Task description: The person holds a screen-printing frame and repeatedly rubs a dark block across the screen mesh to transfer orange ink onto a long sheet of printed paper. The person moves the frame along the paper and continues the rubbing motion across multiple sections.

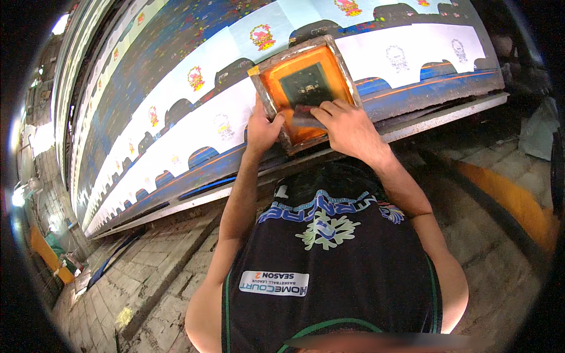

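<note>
A screen-printing frame [351, 82] with a worn wooden border and orange mesh lies over white cut fabric on a long sloping table. Around the lower left edge of this frame, my left hand [263, 128] is closed, its thumb over the wood. My right hand [351, 130] pinches a dark, flat squeegee [303, 116], slightly blurred, against the lower part of the mesh. Above it, a dark rectangular patch [309, 83] with a small design shows in the mesh. The frame and my hands hide the fabric beneath.
The long printing table [412, 97] runs from far left to right, its pale edge [453, 113] nearest me. White fabric pieces [368, 50] line it; the near row bears grey outlines, the farther row coloured prints [262, 37]. A yellow-orange beam [506, 191] stands at right above block flooring [159, 276].
</note>
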Tool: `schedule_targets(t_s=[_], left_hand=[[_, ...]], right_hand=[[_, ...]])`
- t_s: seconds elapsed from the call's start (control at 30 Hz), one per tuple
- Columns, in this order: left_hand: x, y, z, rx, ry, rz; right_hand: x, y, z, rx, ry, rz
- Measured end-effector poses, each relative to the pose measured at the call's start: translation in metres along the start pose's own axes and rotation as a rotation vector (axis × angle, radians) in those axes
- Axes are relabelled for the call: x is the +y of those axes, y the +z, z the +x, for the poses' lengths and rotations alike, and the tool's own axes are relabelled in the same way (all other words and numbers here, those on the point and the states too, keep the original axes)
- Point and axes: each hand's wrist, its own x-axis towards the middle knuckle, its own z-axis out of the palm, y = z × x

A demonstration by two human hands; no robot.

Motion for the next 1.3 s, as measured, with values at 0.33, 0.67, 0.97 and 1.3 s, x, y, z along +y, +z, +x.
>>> schedule_targets(t_s=[0.33, 0.67, 0.97, 1.3], left_hand=[[-0.007, 0.0, 0.001, 0.001, -0.007, 0.145], [-0.009, 0.002, 0.003, 0.032, 0.075, 0.076], [-0.008, 0.004, 0.001, 0.061, 0.121, 0.005], [-0.002, 0.0, 0.002, 0.028, 0.103, -0.041]], right_hand=[[0.05, 0.002, 0.088, -0.078, 0.012, 0.045], [0.022, -0.003, 0.045, -0.074, 0.019, 0.117], [0.009, -0.013, 0.024, -0.133, 0.001, 0.069], [0.055, 0.0, 0.109, -0.075, 0.129, 0.002]])
